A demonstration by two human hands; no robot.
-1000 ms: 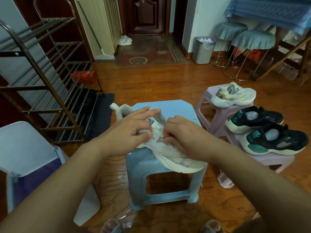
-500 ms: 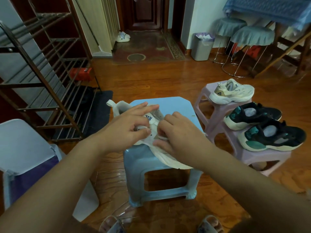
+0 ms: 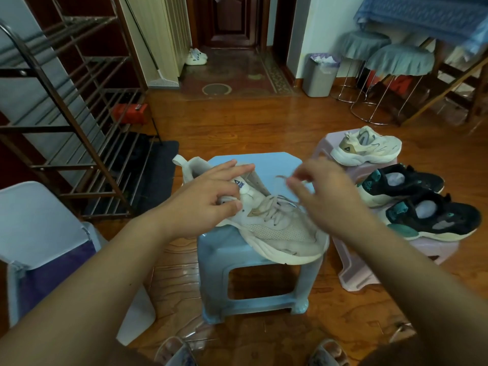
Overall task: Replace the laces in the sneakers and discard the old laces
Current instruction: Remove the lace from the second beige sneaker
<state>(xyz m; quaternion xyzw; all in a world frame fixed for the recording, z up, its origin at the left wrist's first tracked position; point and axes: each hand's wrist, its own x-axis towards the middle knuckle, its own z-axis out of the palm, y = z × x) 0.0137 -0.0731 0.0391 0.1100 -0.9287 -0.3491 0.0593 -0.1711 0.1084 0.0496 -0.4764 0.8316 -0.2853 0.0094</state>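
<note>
1 white sneaker point(image 3: 274, 225) is lying on the blue stool point(image 3: 253, 281); left hand point(image 3: 208, 199) is gripping its collar, and blurred right hand point(image 3: 322, 188), above the stool, is pinching the lace point(image 3: 284, 178).

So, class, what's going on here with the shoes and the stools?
A person is unlacing a white sneaker that lies on a blue stool. The left hand grips the shoe at its collar and tongue, steadying it. The right hand, blurred by motion, is raised above the shoe and seems to pinch the loose end of the lace; the rest is threaded through the eyelets. The other white sneaker and two black sneakers wait on pink stools to the right.
</note>
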